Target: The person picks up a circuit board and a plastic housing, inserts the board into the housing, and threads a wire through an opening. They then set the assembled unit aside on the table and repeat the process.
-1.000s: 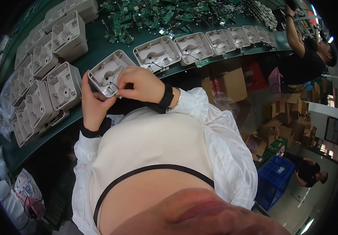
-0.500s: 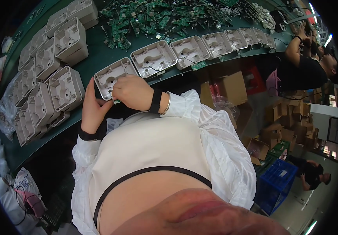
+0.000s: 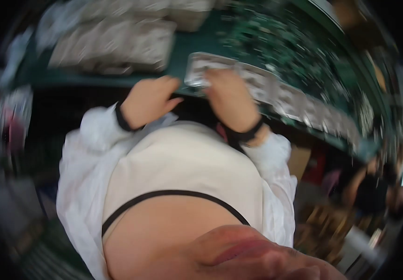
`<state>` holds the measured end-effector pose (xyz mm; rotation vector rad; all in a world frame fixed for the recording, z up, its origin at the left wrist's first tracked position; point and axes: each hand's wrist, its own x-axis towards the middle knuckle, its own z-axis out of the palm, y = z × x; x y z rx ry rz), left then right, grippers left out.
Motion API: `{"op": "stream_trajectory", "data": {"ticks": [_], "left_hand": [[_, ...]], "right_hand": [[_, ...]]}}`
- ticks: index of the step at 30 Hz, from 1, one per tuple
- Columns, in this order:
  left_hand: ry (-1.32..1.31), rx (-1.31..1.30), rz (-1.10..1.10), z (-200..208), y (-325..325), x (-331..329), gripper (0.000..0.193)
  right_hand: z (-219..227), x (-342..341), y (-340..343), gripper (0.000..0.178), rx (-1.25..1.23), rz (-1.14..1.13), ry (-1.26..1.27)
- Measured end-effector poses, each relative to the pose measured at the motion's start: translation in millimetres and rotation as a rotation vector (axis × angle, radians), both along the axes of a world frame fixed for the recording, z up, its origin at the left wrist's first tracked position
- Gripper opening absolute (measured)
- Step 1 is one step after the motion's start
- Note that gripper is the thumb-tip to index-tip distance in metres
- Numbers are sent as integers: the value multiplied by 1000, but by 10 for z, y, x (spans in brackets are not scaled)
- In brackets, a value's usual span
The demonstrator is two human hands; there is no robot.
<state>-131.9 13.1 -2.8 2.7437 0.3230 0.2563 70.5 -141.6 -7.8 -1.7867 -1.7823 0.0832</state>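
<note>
My left hand (image 3: 149, 103) is off the housings at the table's front edge, its thumb apart from its fingers and nothing visible between them. To its right, my right hand (image 3: 231, 100) reaches over the nearest light grey plastic housing (image 3: 196, 65), an open tray-like shell. Motion smears the right fingers, so whether they hold anything is hidden. Beyond that shell, a row of similar housings (image 3: 294, 103) runs along the edge to the right.
Stacked grey housings (image 3: 147, 44) stand on the green table (image 3: 182, 51) at the far left. A heap of green circuit boards (image 3: 276, 42) lies behind the row. Cardboard boxes (image 3: 322, 228) and another person (image 3: 371, 191) are at the lower right.
The view has swung, and the housings appear farther right and blurred. My left hand has come away from the nearest housing, which both hands were at before; the right hand is still over it.
</note>
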Motion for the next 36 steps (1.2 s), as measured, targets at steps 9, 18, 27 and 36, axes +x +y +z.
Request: {"op": "stream_trajectory", "data": {"ticks": [9,18,27,36], "left_hand": [[132,-52,-86,-102,-93,34,31],[284,-15,-179,-266,-99,-6,28],[-39,-100,-35,-148,160,-434,28],[-488,214,266,-20,249,-75,38]], "right_hand": [[1096,-896,491,31,-62,877,534],[912,-1368,564,21,-109,1273,922],[849,-223,362,22,-213,1382,650],[661,-73,149,25,-199,714,519]]}}
